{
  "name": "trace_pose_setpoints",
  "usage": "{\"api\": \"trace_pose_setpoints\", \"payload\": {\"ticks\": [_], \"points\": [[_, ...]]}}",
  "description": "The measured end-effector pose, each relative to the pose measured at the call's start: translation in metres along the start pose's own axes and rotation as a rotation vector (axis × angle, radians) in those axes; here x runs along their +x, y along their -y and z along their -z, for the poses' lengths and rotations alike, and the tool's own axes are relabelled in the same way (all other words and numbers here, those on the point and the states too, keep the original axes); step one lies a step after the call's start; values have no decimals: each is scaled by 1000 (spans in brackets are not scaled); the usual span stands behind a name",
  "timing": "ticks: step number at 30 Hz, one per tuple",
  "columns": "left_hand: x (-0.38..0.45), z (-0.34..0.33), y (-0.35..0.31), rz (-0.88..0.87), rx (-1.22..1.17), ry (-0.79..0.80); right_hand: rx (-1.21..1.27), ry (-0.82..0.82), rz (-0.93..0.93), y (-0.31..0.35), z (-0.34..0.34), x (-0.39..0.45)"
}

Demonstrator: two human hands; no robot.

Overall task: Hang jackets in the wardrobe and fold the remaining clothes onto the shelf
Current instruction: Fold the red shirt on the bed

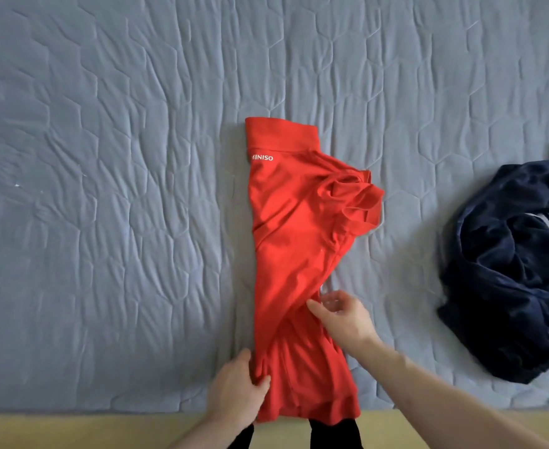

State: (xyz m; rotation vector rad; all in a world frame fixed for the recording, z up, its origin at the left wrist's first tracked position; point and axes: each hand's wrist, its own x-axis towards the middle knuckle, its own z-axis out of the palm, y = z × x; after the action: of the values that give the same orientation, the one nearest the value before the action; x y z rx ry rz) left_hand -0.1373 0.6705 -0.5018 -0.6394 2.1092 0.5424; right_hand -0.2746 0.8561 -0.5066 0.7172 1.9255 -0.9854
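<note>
Spreading across nearly the whole frame, grey quilted bed cover (111,196), wrinkled but flat enough to fold on. Crumpled at the right edge, navy jacket (506,280) with white stripes, well apart from both hands, probably awaiting a hanger. Lying lengthwise at centre, red MINISO garment (296,254), folded into a long strip, waistband end toward the top, near end hanging just over the bed's lower edge.

Risks, as a judgement: bunched flap at the strip's right middle likely to spring open if the fold is carried on without smoothing; slack cloth hanging over the edge could drag the strip off the bed; an uneven pull from the two hands could twist the strip.

Pinching the strip's lower left edge, left hand (237,390), thumb curled over the cloth. Resting on the diagonal fold at lower centre, right hand (344,315), fingers loosely spread, touching cloth but gripping nothing plainly. Grip thus at the near end only; most of the garment beyond it, toward the top.
</note>
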Motion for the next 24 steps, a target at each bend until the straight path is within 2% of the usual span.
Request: {"api": "trace_pose_setpoints", "payload": {"ticks": [3,6,11,13,15,17,19,22,24], "points": [[-10,-5,2,-51,-80,-68,16,81,-17,-18,-21,-14],[-22,-9,-7,-181,-179,-73,73,114,-39,-16,-39,-17],[-35,-21,-26,-364,-196,-74,58,2,-10,-9,-44,-14],[-37,-26,-28,-317,-244,-109,-12,-99,4,-13,-32,-15],[-35,-27,-26,-199,-312,-155,-118,-161,26,-23,-18,-18],[-31,-27,-20,-85,-373,-232,-133,-126,-14,-33,-9,-23],[-24,-27,-9,21,-453,-309,-36,-70,-83,-38,-9,-25],[-14,-28,8,140,-491,-226,-9,-20,-84,-35,-23,-25],[-14,-28,15,98,-387,-135,-42,-18,-56,-33,-34,-23]]}}
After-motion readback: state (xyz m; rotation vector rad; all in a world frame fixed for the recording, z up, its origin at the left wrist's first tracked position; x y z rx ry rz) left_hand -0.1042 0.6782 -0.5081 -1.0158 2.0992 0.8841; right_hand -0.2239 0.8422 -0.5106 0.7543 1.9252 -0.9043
